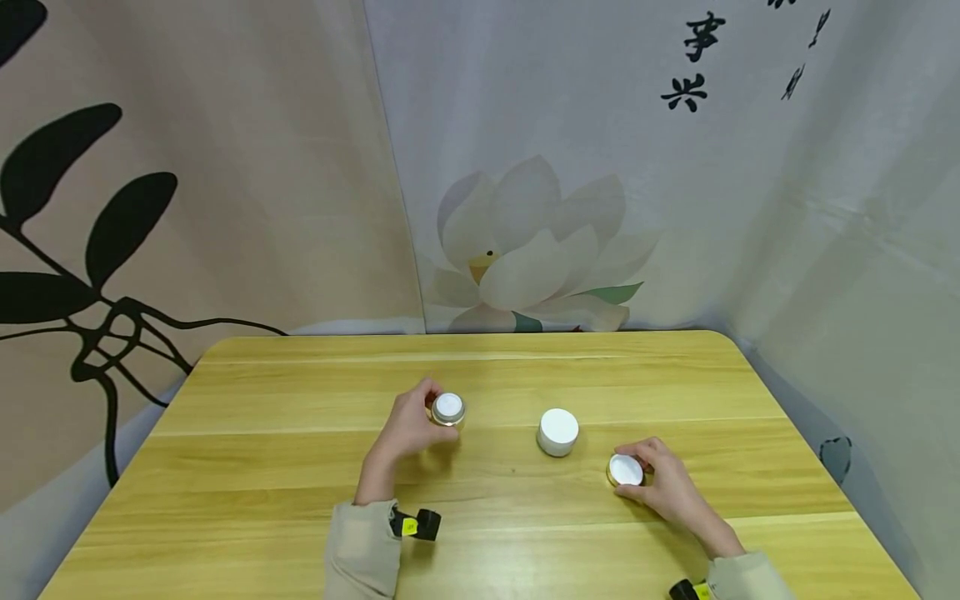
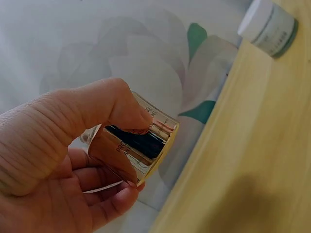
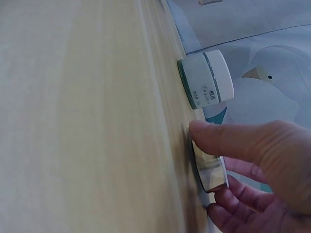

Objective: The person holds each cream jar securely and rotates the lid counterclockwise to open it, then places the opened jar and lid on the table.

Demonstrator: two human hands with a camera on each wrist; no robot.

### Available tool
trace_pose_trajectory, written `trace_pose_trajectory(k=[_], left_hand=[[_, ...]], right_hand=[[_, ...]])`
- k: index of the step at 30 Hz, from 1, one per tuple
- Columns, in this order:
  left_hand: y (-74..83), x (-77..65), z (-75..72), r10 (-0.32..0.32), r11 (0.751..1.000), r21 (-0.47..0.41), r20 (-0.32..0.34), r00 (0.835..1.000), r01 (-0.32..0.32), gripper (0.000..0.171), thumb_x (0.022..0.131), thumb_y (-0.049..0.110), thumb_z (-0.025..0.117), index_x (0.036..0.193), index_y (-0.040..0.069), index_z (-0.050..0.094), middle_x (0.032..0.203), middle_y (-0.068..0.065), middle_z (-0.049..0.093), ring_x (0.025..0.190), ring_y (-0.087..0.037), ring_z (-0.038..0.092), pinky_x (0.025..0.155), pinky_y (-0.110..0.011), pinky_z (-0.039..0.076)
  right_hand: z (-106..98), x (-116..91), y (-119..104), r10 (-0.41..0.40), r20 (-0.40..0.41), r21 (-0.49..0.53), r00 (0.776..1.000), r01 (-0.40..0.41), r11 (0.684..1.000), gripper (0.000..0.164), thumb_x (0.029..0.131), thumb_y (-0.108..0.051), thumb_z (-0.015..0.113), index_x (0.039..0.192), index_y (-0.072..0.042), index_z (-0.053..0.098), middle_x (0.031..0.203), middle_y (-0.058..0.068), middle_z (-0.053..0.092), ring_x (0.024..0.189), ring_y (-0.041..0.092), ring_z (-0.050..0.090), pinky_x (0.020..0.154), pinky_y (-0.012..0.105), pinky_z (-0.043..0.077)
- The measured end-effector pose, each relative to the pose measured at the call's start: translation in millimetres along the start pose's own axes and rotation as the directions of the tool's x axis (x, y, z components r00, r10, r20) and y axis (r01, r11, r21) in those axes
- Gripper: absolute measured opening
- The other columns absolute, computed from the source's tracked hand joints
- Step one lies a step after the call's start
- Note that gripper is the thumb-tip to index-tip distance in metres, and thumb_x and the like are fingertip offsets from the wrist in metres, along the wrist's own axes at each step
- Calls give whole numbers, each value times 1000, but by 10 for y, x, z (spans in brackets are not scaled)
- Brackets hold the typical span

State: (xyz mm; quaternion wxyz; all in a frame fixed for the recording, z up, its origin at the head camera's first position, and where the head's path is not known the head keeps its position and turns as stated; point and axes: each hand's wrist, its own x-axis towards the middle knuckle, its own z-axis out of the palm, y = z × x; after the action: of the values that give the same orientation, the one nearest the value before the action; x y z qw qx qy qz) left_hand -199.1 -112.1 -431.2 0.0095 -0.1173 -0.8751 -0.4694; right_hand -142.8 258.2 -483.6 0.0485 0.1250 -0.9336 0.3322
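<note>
My left hand [image 1: 412, 422] grips a shiny gold cream jar [image 1: 448, 409] by its sides, thumb on one side and fingers on the other. The jar's top is white with a grey ring around it, and printed lettering shows on its mirrored wall [image 2: 141, 143] in the left wrist view. To the right, my right hand [image 1: 664, 487] pinches a shallow gold lid [image 1: 626, 471] by its rim, its white face up, close over the table. Between the hands stands a white-capped cream jar [image 1: 558, 432], upright; its pale body [image 3: 198, 80] and green base show in the right wrist view.
The wooden table [image 1: 247, 467] has rounded far corners. Behind it hangs a pale curtain [image 1: 300, 167] printed with a lotus, dark leaves and writing. Wrist cameras [image 1: 426, 525] are strapped over both sleeves.
</note>
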Motion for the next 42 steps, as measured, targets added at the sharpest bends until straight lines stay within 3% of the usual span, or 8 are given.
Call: trace_pose_trajectory(k=[11, 26, 42], left_hand=[[-136, -6, 36, -42, 998, 42, 23, 999, 41, 44, 59, -3, 82, 91, 4, 52, 86, -7, 57, 81, -20, 51, 74, -36, 45], [-231, -17, 108, -111, 991, 76, 50, 993, 107, 43, 61, -4, 81, 93, 1, 53, 91, -9, 59, 87, -24, 56, 81, -42, 47], [-319, -5, 166, -106, 991, 83, 49, 993, 101, 43, 57, -5, 80, 90, 2, 53, 89, -8, 58, 85, -23, 54, 79, -42, 47]], right_hand=[[-2, 4, -4, 10, 32, 3, 999, -10, 1000, 46, 64, -7, 84, 106, -3, 66, 97, 5, 56, 85, 18, 53, 72, 27, 48], [-13, 1, -1, 3, 58, -7, 998, -2, 1000, 45, 66, -8, 83, 108, -3, 65, 99, 7, 55, 87, 18, 53, 74, 29, 49], [-13, -4, 12, -10, 52, -3, 999, 10, 1000, 45, 66, -6, 83, 108, -3, 66, 99, 8, 56, 89, 20, 54, 75, 31, 50]])
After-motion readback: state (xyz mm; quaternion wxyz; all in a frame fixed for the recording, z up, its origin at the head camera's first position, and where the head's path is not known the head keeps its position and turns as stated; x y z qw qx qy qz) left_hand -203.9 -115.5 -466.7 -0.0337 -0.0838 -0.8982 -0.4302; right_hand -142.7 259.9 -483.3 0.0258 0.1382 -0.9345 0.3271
